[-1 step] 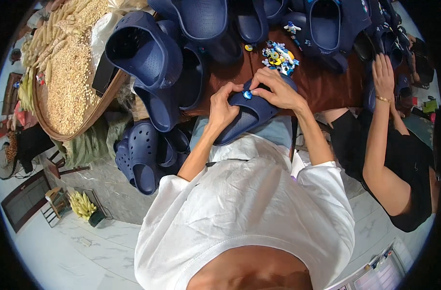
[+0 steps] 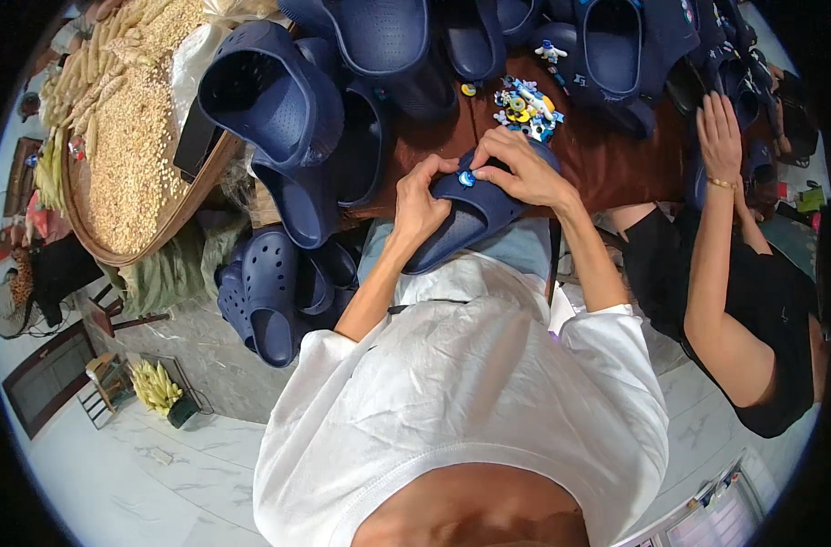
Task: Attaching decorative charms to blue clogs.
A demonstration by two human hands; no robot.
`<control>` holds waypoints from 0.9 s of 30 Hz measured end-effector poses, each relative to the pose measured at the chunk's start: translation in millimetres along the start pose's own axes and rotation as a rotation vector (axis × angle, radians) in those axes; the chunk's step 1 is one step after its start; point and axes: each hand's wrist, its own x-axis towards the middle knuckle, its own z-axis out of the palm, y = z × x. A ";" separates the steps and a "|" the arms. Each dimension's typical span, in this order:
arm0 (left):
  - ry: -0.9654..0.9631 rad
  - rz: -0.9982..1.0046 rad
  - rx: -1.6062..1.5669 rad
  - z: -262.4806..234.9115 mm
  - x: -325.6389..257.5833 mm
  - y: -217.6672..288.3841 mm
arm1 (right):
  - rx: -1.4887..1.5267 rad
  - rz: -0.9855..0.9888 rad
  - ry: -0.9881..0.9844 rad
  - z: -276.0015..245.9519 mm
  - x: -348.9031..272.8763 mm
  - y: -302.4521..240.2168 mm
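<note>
A navy blue clog point(image 2: 458, 227) rests on my lap at the table's edge, its heel toward me. My left hand point(image 2: 423, 198) grips the side of its upper, thumb and fingers closed round the edge. On top of the upper sits a small blue and white shoe charm point(image 2: 467, 179). My right hand point(image 2: 517, 169) is bent over the clog with its fingers pinched at the charm. Just beyond the toe lies a pile of colourful charms point(image 2: 527, 111) on the brown table point(image 2: 607, 173).
More navy clogs point(image 2: 383, 41) are heaped along the far side and at left, some hanging low point(image 2: 272, 292). A round basket point(image 2: 114, 258) of corn kernels stands far left. At right sits a co-worker in black point(image 2: 753, 310), a hand raised near other clogs.
My hands and the clog stay practically where they were. The co-worker's raised hand at right has shifted very slightly.
</note>
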 end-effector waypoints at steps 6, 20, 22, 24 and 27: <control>-0.008 0.016 0.007 -0.9 -0.6 -1.0 | -0.012 0.003 0.049 1.8 -2.9 -4.7; 0.059 0.088 0.081 6.3 -15.2 -1.7 | -0.030 0.088 0.484 -11.1 9.7 10.6; 0.056 0.101 0.077 6.8 -16.7 4.8 | -0.090 0.210 0.558 -21.7 17.6 32.7; 0.038 0.114 0.091 0.2 -21.2 9.7 | -0.200 0.206 0.587 -26.2 22.3 47.2; 0.043 0.108 0.103 -9.4 -26.5 4.1 | -0.338 0.152 0.643 -23.0 31.2 50.6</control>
